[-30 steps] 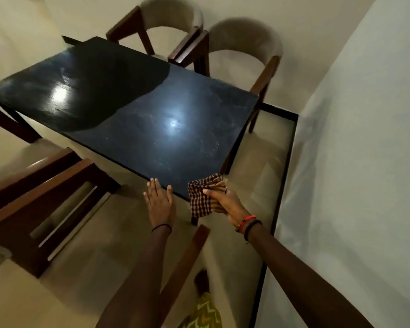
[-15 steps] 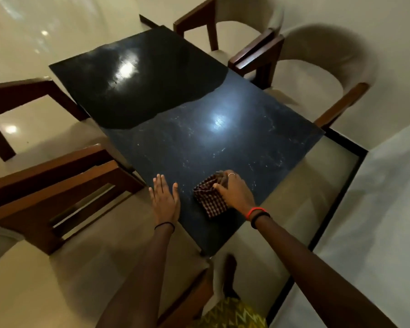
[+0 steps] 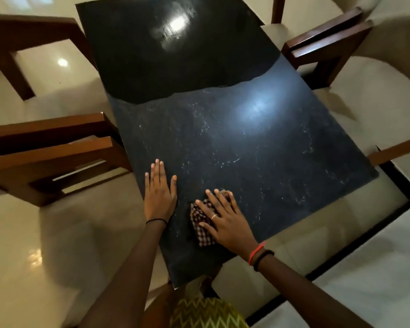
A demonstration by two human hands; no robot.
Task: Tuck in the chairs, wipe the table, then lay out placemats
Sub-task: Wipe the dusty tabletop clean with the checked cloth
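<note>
A glossy black stone table (image 3: 258, 147) fills the middle of the view, its near corner just in front of me. My right hand (image 3: 225, 218) lies flat with spread fingers on a folded checked cloth (image 3: 199, 221), pressing it onto the table near that corner. My left hand (image 3: 160, 192) rests flat on the table's left edge, fingers straight, a hand's width left of the cloth. Wooden chairs stand on both long sides: two on the left (image 3: 57, 147) and cushioned ones on the right (image 3: 355, 48).
The pale tiled floor (image 3: 57, 245) shines at the left and below. A dark-edged floor strip (image 3: 341, 256) runs past the table's near right corner. The left chairs' wooden arms (image 3: 85, 124) reach the table edge. Faint smears show on the tabletop.
I have come closer and look more steeply down. My right hand carried the cloth from beside the table corner onto the top and now lies flat on it. My left hand moved onto the table edge.
</note>
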